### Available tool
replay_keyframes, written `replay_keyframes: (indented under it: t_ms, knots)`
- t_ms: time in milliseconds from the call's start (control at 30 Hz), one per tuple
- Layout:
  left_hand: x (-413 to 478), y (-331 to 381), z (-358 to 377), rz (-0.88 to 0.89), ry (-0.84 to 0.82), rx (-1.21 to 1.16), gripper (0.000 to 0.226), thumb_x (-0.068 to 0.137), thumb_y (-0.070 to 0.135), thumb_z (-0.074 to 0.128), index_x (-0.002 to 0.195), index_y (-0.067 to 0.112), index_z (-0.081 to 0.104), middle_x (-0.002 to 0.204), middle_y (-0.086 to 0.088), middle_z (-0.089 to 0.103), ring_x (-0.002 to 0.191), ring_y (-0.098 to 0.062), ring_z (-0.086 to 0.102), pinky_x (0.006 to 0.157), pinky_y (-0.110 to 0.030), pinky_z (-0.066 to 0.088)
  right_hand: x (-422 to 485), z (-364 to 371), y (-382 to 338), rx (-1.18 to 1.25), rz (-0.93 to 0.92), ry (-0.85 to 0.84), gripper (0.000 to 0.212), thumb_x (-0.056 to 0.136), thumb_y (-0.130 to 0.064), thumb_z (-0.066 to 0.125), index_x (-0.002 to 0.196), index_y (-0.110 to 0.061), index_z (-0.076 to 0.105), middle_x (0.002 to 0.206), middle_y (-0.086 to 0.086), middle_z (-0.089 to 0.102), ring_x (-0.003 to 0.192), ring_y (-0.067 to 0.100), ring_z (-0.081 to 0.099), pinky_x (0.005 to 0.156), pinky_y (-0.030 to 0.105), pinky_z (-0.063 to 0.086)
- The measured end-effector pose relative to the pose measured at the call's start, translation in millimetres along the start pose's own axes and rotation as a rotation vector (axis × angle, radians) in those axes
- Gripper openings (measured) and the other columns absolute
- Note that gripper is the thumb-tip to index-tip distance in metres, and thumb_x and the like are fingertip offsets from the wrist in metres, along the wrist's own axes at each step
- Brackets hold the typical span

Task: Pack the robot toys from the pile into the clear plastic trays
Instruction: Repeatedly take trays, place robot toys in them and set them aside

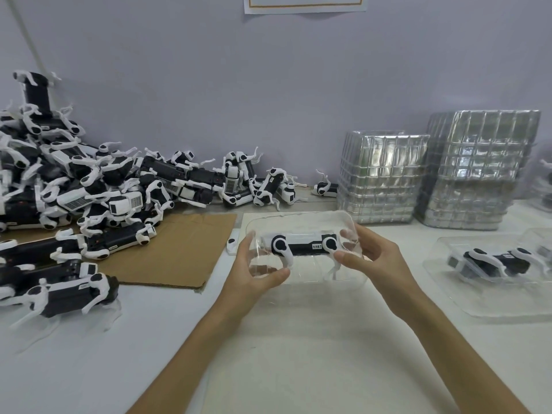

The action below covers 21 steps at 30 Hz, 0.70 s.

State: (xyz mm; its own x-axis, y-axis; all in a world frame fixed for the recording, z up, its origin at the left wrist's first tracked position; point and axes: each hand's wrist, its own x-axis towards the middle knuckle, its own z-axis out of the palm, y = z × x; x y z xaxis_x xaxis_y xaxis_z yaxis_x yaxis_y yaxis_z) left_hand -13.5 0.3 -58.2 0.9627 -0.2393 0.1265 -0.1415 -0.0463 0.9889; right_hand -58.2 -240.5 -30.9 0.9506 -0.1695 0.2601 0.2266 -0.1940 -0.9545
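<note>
Both hands hold a clear tray above the table's middle. The left hand curls round its left end and the right hand round its right end, thumbs on the near face. A robot toy lies inside, long axis left to right, legs pointing near. The pile sits far left, and a packed tray lies right.

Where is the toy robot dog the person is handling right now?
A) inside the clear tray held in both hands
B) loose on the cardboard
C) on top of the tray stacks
A: the robot toy lies inside the clear tray, which the left hand and right hand grip at its two ends.
</note>
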Motion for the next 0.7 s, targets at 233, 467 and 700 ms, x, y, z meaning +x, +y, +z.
replay_keyframes:
  t_ms: [233,467,700]
  knots:
    - [2.1,1.6,-0.3,-0.008,0.036,-0.011,0.106,0.062,0.029,0.087,0.151,0.033,0.028,0.130,0.000,0.058,0.099,-0.020,0.061,0.102,-0.048,0.051,-1.1,3.4,1.5,-0.108,-0.067,0.086,0.075,0.076,-0.024,0.087,0.142,-0.038,0.054,0.132,-0.017,0.062,0.116,0.000,0.058,0.086,0.023,0.047]
    - [3.7,-5.0,2.0,0.037,0.094,0.004,0.093,0.076,0.011,0.085,0.147,0.033,0.029,0.123,-0.003,0.061,0.081,-0.007,0.059,0.078,-0.021,0.054,-1.3,7.0,5.9,-0.200,-0.070,0.087,0.072,0.081,-0.023,0.083,0.144,-0.037,0.050,0.136,-0.020,0.057,0.126,0.005,0.053,0.095,0.025,0.050]
    - [2.3,-9.1,11.8,0.089,0.217,0.088,0.091,0.075,0.020,0.087,0.148,0.022,0.032,0.109,0.012,0.054,0.073,-0.007,0.057,0.068,-0.014,0.051,-4.2,31.3,19.9,-0.285,0.040,0.041,0.075,0.088,-0.031,0.075,0.151,-0.032,0.034,0.139,-0.011,0.048,0.124,0.010,0.050,0.100,0.028,0.042]
